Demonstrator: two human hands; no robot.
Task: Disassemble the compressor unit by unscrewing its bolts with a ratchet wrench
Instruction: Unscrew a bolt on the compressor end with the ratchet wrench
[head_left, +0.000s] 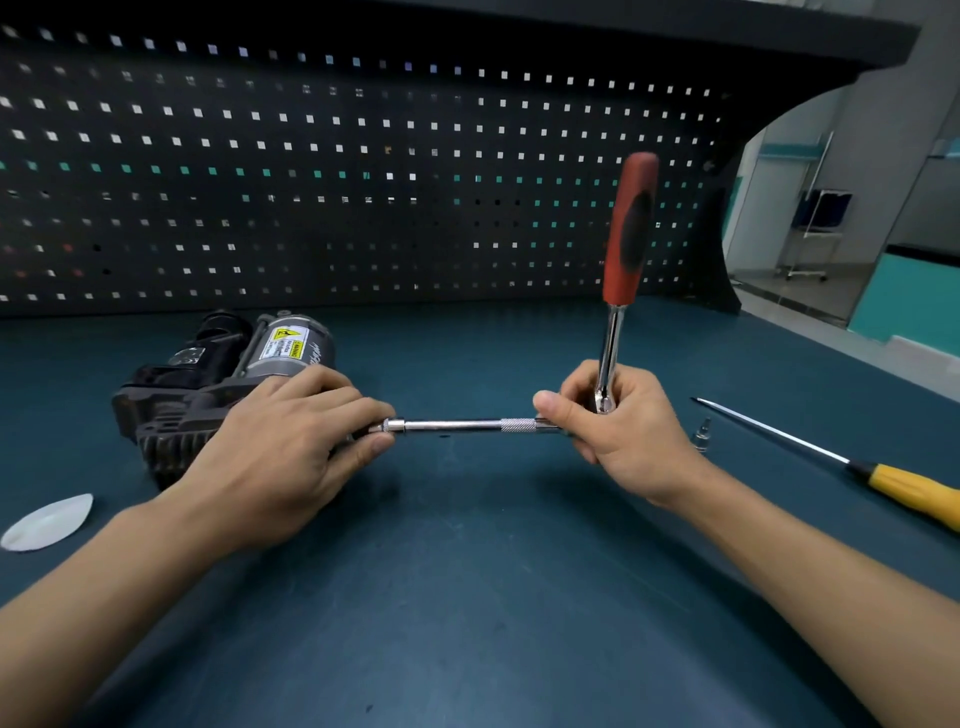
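The black and grey compressor unit (208, 374) lies on the dark mat at the left, a yellow warning label on its cylinder. My right hand (618, 431) grips the head of the ratchet wrench (626, 244), whose red and black handle stands upright. A chrome extension bar (457, 426) runs level from that head to the left. My left hand (291, 447) pinches the socket end of the bar between thumb and fingers, right in front of the compressor. The hand hides the compressor's near right side.
A yellow-handled screwdriver (857, 467) lies at the right, with a small metal bit (702, 436) beside its shaft. A white oval piece (49, 522) rests at the left edge. A black pegboard (363, 182) walls off the back of the bench.
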